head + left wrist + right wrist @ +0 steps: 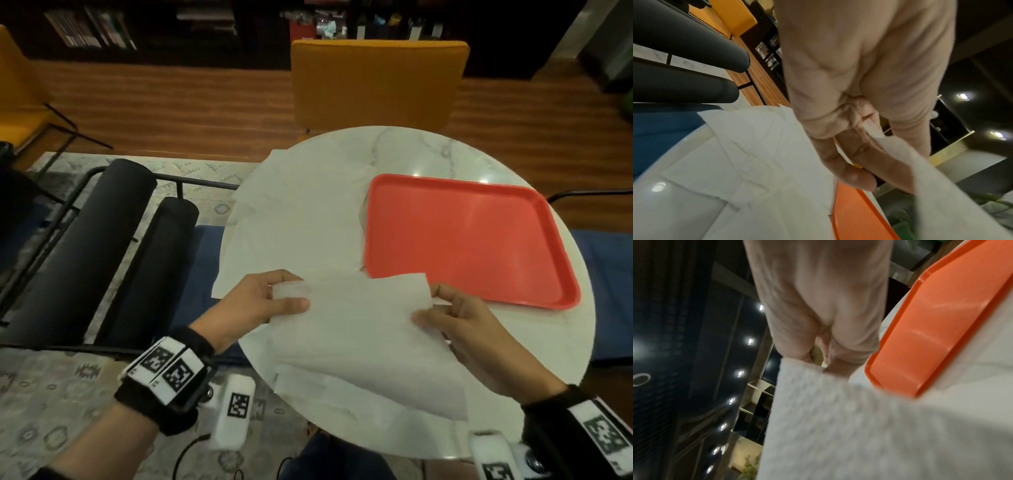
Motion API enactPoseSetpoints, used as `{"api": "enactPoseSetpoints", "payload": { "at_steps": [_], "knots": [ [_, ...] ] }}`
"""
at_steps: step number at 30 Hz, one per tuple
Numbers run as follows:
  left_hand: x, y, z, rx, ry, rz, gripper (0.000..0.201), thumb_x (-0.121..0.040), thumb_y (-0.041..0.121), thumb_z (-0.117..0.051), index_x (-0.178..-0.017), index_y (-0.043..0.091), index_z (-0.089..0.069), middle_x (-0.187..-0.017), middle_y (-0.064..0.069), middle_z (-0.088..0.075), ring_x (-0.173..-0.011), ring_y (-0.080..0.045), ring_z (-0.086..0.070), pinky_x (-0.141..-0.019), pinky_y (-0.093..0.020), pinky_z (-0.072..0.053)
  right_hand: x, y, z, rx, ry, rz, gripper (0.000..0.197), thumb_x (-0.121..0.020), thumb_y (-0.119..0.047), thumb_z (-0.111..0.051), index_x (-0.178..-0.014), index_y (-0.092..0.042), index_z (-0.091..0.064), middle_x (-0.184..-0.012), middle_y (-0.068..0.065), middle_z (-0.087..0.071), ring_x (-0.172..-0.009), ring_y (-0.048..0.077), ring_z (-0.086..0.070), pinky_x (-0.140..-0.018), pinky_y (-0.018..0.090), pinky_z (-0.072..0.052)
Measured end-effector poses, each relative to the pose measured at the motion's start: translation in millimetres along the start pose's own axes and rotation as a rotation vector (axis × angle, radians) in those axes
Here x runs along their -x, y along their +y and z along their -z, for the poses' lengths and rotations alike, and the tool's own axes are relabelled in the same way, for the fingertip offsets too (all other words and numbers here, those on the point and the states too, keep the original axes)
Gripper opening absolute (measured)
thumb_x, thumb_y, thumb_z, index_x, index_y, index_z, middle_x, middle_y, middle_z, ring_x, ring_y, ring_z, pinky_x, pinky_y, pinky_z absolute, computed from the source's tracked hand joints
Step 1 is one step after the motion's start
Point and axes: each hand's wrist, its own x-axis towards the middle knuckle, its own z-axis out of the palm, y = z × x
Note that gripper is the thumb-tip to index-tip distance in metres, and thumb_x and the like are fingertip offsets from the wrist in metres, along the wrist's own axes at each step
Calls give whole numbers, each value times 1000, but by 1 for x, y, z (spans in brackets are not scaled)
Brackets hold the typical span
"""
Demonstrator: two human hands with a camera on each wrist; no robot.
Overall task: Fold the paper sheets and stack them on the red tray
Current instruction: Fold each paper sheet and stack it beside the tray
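Left hand [265, 301] & right hand [455, 318] each pinch a top corner of the paper sheet [359, 339], lifted over table's near edge beside the bare red tray [462, 236], prob. to line up corners for folding.

The head view looks steeply down on the round white marble counter [411, 150]. Both wrist views look close along the fingers [851, 175], sharing the flat red plastic tray [937, 331] beyond them.

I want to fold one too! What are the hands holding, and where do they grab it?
One paper sheet. The left hand pinches its top left corner and the right hand pinches its top right corner.
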Motion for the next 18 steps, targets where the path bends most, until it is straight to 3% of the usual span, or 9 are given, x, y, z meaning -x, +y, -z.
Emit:
{"api": "enactPoseSetpoints", "payload": {
  "at_steps": [3, 6, 9, 11, 13, 15, 18],
  "knots": [
    [-18, -15, 1, -69, 52, 50, 25, -80, 15, -74, -102, 6, -65, -106, -19, -69, -96, -30, -67, -91, -44, -51, -21, 4, 2, 73, 34, -43, 16, -91, -22, -60, -101, -10, -64, -93, 10, -73, -73, 22, -63, -57, 31, -47],
    [-43, -32, 1, -207, 97, 41, 14, -82, 13, -72, -93, 6, -67, -90, -21, -68, -81, -23, -63, -81, -42, -51, -52, 17, 6, 196, 44, -56, 16, -90, -14, -59, -102, -5, -65, -99, 13, -72, -78, 18, -68, -62, 31, -56],
    [-67, -50, -1, -357, 153, 17, 8, -80, 12, -73, -80, 19, -68, -65, 8, -62, -59, -3, -54, -66, -24, -42, -80, 36, 12, 394, 76, -106, 14, -86, -9, -62, -98, -4, -67, -90, 10, -71, -74, 18, -63, -61, 27, -51],
    [-79, -58, -2, -432, 196, 3, 16, -80, 15, -73, -74, 28, -67, -70, 8, -64, -66, -5, -55, -66, -22, -42, -91, 44, 15, 494, 99, -122, 6, -82, -7, -66, -84, -2, -64, -73, 9, -64, -63, 17, -55, -52, 21, -43],
    [-84, -63, -3, -438, 231, -6, 12, -79, 17, -74, -77, 27, -69, -80, 4, -67, -76, -16, -57, -70, -20, -43, -96, 52, 19, 544, 123, -100, 11, -78, -5, -70, -73, -3, -60, -66, 7, -59, -59, 16, -52, -54, 21, -41],
    [-83, -65, -4, -401, 264, -39, 8, -79, 19, -75, -80, 26, -71, -82, 5, -68, -77, -16, -58, -69, -18, -42, -95, 58, 23, 576, 164, -57, 10, -77, -5, -71, -74, -1, -63, -71, 9, -64, -64, 16, -55, -60, 23, -42],
    [-70, -70, -9, -396, 278, -125, 12, -77, 19, -77, -79, 29, -71, -81, 7, -68, -73, -12, -55, -69, -19, -42, -81, 67, 27, 580, 246, 52, 9, -78, -9, -73, -75, -7, -64, -79, 4, -68, -66, 15, -59, -59, 11, -41]
  ]
}}
